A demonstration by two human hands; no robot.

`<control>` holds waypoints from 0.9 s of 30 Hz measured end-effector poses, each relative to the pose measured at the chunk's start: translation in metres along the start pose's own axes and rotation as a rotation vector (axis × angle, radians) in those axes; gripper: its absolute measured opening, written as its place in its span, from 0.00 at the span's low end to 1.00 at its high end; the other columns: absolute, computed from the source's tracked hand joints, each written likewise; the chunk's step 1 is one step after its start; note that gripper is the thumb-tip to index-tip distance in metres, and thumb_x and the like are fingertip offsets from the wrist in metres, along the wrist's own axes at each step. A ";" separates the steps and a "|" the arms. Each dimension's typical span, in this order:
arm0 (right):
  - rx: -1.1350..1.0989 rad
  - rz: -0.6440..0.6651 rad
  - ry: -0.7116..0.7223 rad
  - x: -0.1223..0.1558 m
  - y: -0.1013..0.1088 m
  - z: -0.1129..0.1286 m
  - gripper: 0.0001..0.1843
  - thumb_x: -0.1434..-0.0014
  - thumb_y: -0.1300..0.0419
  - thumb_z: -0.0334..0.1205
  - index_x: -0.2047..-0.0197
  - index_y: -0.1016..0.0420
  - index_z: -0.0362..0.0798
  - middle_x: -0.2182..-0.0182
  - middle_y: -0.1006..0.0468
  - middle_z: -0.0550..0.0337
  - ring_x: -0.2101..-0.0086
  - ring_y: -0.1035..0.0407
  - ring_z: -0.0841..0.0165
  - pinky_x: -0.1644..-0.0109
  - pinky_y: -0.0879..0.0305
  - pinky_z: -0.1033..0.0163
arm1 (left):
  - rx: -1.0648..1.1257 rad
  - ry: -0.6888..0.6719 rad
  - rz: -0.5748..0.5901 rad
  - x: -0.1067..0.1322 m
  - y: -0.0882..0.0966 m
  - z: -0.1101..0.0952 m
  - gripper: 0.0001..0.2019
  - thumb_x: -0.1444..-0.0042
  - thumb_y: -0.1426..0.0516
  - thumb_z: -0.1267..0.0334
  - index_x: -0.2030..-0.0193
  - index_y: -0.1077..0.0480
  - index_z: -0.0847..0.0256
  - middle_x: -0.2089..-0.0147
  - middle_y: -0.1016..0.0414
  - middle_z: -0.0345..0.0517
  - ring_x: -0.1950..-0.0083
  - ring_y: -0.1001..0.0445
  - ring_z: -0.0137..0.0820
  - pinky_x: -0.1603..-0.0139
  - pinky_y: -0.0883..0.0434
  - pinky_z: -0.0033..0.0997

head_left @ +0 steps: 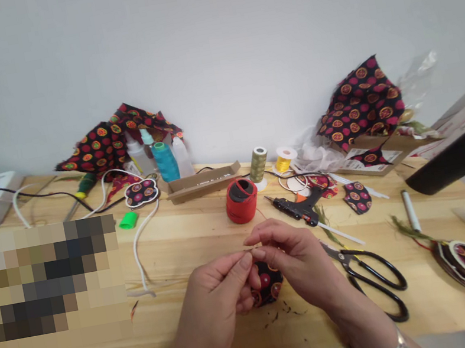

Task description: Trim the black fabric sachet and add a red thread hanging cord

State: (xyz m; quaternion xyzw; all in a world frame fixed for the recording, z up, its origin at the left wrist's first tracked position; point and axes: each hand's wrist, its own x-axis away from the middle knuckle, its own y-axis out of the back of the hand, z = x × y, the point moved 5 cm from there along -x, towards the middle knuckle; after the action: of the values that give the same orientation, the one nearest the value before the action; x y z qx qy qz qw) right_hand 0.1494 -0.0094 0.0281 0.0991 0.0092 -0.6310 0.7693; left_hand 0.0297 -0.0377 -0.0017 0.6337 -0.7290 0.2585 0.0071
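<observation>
Your left hand and right hand meet just in front of the red spool, on the side nearer you. Both thumbs and forefingers are pinched tight on a thin strand stretched between them. It looks held taut and raised so the fingertips can work it clear of the wood. The patterned fabric piece sits under that pinch, cradled by the curled lower fingers of both hands (how firmly, you can't tell from here). A red thread runs off the spool toward your right hand, probably left close by so it feeds without tugging.

For room, the table is bare in front of the spool and to its left, out to the white cord. To the spool's right it is tighter. The glue gun lies beside it, and the scissors lie farther forward, just beside your right wrist. The table's front edge runs right under your forearms, leaving little depth there.
</observation>
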 end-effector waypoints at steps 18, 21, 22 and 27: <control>0.076 -0.004 -0.019 0.001 0.002 0.002 0.08 0.44 0.44 0.31 0.75 0.30 0.47 0.74 0.31 0.64 0.72 0.37 0.73 0.67 0.41 0.68 | 0.182 0.023 0.037 0.003 -0.006 -0.004 0.14 0.47 0.42 0.60 0.78 0.27 0.67 0.81 0.39 0.37 0.80 0.50 0.20 0.79 0.48 0.23; 0.085 -0.016 -0.021 0.002 0.003 0.002 0.08 0.45 0.44 0.31 0.75 0.30 0.47 0.74 0.32 0.64 0.72 0.38 0.73 0.67 0.41 0.68 | 0.147 0.004 0.049 0.003 -0.006 -0.005 0.12 0.47 0.41 0.62 0.77 0.26 0.67 0.80 0.36 0.38 0.79 0.49 0.19 0.79 0.49 0.22; 0.087 -0.019 -0.020 0.002 0.003 0.003 0.08 0.45 0.44 0.31 0.75 0.30 0.47 0.74 0.32 0.64 0.72 0.38 0.73 0.68 0.42 0.68 | 0.125 -0.002 0.057 0.004 -0.006 -0.005 0.10 0.47 0.41 0.63 0.74 0.25 0.67 0.78 0.33 0.40 0.79 0.47 0.19 0.79 0.48 0.22; 0.079 -0.021 -0.018 0.002 0.002 0.004 0.08 0.46 0.43 0.31 0.75 0.30 0.47 0.74 0.31 0.64 0.73 0.37 0.73 0.69 0.42 0.68 | 0.043 0.013 0.043 0.004 -0.003 -0.002 0.07 0.47 0.41 0.63 0.67 0.23 0.64 0.75 0.29 0.41 0.78 0.44 0.20 0.78 0.47 0.23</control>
State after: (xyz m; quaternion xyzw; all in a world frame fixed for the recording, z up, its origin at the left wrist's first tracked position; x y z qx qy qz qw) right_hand 0.1516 -0.0118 0.0319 0.1238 -0.0219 -0.6398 0.7582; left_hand 0.0308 -0.0408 0.0019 0.6164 -0.7366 0.2783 -0.0071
